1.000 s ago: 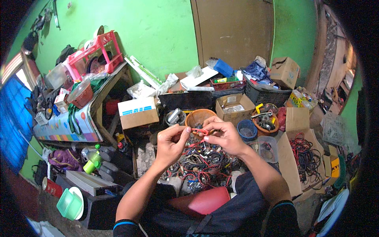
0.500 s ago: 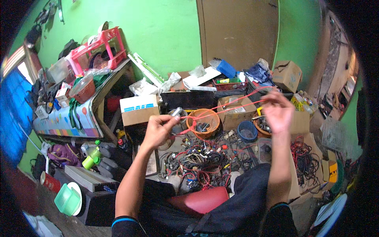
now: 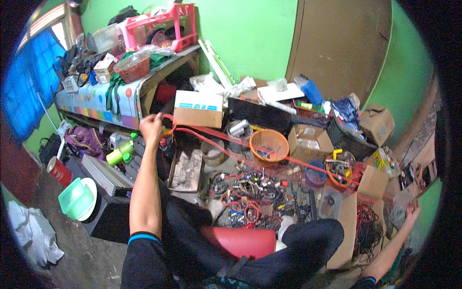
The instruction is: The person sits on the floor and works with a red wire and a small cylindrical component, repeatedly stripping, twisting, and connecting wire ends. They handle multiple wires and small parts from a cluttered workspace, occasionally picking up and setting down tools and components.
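A long red wire (image 3: 301, 163), blurred by motion, stretches across the view between my hands. My left hand (image 3: 151, 128), raised at the left in front of the printed cloth, is closed on one end, and a loop of the wire hangs beside it. Far out at the lower right is my right hand (image 3: 410, 213), its fingers smeared and apparently pinching the other end. Beneath the wire, a heap of tangled cables and connectors (image 3: 250, 192) covers the floor in front of my legs. The orange basin (image 3: 269, 144) lies partly behind the wire.
A metal tray (image 3: 186, 171), blue basket (image 3: 315, 173) and orange bowl of tools (image 3: 339, 168) surround the heap. Cardboard boxes (image 3: 310, 138) stand behind; dark cables (image 3: 368, 226) fill another at right. A cloth-covered table (image 3: 101, 103) is at left, a red seat (image 3: 240, 241) below me.
My hands have spread far apart, the left moving left and up, the right moving down to the far right. The wire now spans much more width. The view has shifted too.
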The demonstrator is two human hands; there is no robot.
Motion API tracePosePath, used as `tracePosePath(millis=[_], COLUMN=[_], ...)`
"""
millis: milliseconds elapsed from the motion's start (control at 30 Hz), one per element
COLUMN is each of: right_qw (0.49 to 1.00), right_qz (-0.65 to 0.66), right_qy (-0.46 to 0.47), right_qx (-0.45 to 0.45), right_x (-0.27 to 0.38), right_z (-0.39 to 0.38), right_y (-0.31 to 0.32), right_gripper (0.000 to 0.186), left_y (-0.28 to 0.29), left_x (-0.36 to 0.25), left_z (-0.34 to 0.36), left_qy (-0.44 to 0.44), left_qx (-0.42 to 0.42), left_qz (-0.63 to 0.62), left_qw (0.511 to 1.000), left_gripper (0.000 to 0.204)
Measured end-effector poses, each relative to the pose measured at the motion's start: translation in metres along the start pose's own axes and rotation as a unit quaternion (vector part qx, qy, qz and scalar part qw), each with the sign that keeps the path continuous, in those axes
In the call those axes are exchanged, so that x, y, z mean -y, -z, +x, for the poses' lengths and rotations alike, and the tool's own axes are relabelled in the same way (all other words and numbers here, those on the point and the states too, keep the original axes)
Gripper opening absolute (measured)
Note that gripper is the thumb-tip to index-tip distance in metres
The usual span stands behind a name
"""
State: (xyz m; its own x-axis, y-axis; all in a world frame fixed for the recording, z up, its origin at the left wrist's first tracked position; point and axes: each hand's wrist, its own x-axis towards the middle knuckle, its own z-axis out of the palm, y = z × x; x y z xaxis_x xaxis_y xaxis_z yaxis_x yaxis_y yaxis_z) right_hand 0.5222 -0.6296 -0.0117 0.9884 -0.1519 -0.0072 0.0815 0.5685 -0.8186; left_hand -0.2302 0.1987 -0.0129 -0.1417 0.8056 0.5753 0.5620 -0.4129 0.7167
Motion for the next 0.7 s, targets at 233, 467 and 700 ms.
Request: tracePosePath(millis=[233,467,700], right_qw=[0.800,0.552,0.535], right_qz=[-0.577,-0.515,-0.258], right_qy=[0.069,0.332,0.131], right_qx=[0.149,0.566,0.793], right_x=[-0.087,-0.194,-0.259], right_z=[-0.042,-0.397,-0.514], right_y=[-0.042,-0.339,-0.379], right_gripper=[0.029,0.038,0.047], left_y=[-0.023,-0.014,-0.024], left_x=[-0.034,-0.152,-0.206], left_z=[-0.020,-0.082,-0.138], left_qy=[-0.008,-0.018,-0.021], left_qx=[0.002,0.236,0.383], left_qz=[-0.189,-0.386,-0.397], left_qw=[0.982,0.891,0.834], left_gripper=[0.026,0.020,0.015])
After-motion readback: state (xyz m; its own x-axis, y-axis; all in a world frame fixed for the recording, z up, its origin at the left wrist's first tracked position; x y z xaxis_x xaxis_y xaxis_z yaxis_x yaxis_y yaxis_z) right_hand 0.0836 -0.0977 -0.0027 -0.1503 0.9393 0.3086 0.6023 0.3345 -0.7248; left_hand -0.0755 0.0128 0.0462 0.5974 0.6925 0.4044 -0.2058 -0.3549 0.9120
